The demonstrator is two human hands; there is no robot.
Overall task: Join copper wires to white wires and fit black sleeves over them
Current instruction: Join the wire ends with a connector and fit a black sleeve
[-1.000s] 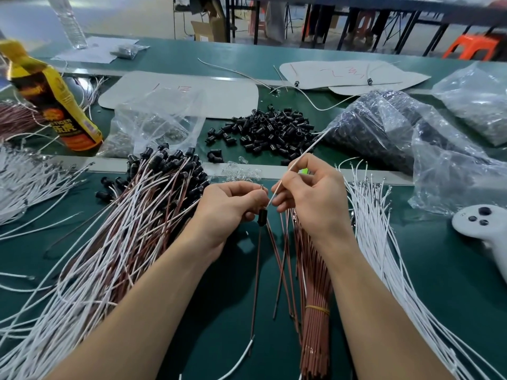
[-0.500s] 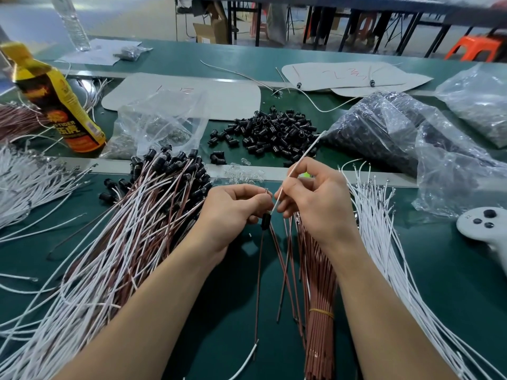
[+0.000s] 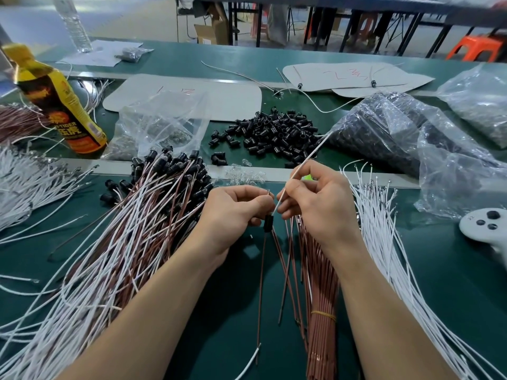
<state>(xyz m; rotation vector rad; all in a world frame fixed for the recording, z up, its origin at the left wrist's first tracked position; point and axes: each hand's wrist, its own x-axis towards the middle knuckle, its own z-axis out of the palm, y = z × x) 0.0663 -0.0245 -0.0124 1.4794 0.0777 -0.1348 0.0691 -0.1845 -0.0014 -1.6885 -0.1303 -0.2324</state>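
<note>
My left hand (image 3: 233,212) pinches the top of a copper wire (image 3: 262,283) that hangs down through a black sleeve (image 3: 268,222) just below my fingertips. My right hand (image 3: 315,204) pinches a white wire (image 3: 307,157) that slants up and to the right, its lower end meeting the sleeve. A banded bundle of copper wires (image 3: 321,297) lies below my right hand. Loose white wires (image 3: 384,242) fan out to the right. Loose black sleeves (image 3: 274,133) are heaped beyond my hands.
Finished wire pairs with sleeves (image 3: 123,237) pile up at left. A yellow bottle (image 3: 60,102) stands far left. Plastic bags (image 3: 397,138) of parts lie at right, a clear bag (image 3: 159,130) at centre left. A white controller (image 3: 485,226) rests at the right edge.
My hands have stayed close together at the sleeve. The white wire's lower end has come slightly nearer the sleeve top.
</note>
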